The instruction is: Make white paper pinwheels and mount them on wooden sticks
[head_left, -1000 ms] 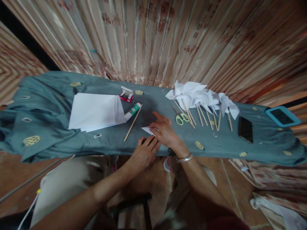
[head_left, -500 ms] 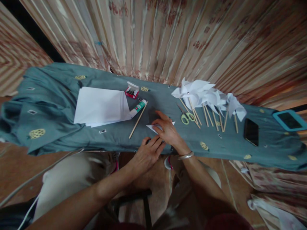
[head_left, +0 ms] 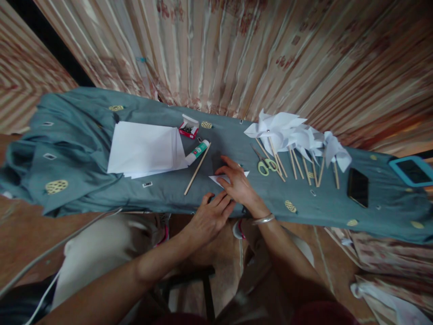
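A small white sheet of paper (head_left: 219, 179), folded to a triangle, lies on the cloth by the near edge, mostly covered by my hands. My right hand (head_left: 238, 185) bends over it, fingers curved and pressing it down from above. From the near side my left hand (head_left: 211, 216) holds its lower edge, with the fingertips close under my right hand and the thumb apart. To the left rests a thin wooden stick (head_left: 197, 169), beside a glue stick (head_left: 197, 152). Green-handled scissors (head_left: 264, 163) lie to the right, blades partly spread.
A stack of white paper (head_left: 144, 146) lies left, near an open red box (head_left: 189, 127) of small dark pieces. Several paper pinwheels (head_left: 279, 128) on sticks lie right, then a phone (head_left: 357, 187) and a blue-framed device (head_left: 412, 171). A pleated curtain (head_left: 209, 54) hangs behind the cloth-covered table (head_left: 81, 180).
The whole view has shifted slightly, moving everything a little to the right in the picture. Both hands keep nearly the same pose on the folded paper.
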`<action>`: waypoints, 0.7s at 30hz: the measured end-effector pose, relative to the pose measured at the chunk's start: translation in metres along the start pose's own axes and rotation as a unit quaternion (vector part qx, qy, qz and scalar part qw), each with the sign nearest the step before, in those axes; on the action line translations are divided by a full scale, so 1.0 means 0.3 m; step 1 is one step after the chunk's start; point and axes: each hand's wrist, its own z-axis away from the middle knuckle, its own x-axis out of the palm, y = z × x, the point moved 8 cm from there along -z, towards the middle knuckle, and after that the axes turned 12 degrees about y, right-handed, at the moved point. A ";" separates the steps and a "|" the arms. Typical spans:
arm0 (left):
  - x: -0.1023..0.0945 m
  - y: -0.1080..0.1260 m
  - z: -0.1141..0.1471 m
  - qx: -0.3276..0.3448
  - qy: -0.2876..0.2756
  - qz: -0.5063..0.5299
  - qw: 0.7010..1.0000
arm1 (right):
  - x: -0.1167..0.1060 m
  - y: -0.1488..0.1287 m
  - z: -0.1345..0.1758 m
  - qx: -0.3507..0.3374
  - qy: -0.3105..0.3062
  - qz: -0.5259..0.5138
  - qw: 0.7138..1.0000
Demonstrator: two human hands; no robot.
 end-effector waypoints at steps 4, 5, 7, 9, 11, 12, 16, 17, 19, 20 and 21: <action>-0.004 0.003 -0.002 -0.004 -0.003 -0.003 1.000 | 0.000 0.000 -0.001 -0.001 0.001 0.000 1.000; -0.005 0.002 -0.002 -0.005 -0.006 -0.001 1.000 | 0.001 0.000 -0.001 -0.001 0.000 0.000 1.000; -0.013 -0.005 -0.003 -0.010 -0.009 0.010 1.000 | 0.004 0.000 -0.001 -0.003 -0.002 -0.001 1.000; -0.030 -0.028 -0.003 -0.023 -0.003 0.028 0.999 | 0.006 0.003 -0.001 -0.005 -0.002 -0.001 1.000; -0.059 -0.068 -0.004 -0.047 0.021 0.040 0.998 | 0.007 0.006 -0.001 -0.006 0.000 0.000 1.000; -0.077 -0.094 -0.004 -0.062 0.042 0.036 0.997 | 0.008 0.006 0.000 -0.008 0.000 0.001 1.000; -0.118 -0.171 0.000 -0.097 0.094 -0.003 0.991 | 0.009 0.004 -0.001 -0.018 0.000 0.009 1.000; -0.116 -0.180 0.001 -0.097 0.096 -0.009 0.991 | 0.009 0.004 -0.002 -0.018 0.001 0.012 1.000; -0.104 -0.188 0.003 -0.092 0.089 -0.014 0.992 | 0.009 0.004 -0.004 -0.016 0.003 0.017 1.000; -0.098 -0.191 0.005 -0.091 0.085 -0.015 0.992 | 0.009 0.003 -0.005 -0.016 0.005 0.021 1.000; -0.094 -0.194 0.005 -0.090 0.082 -0.016 0.992 | 0.007 0.002 -0.004 -0.017 0.008 0.026 0.999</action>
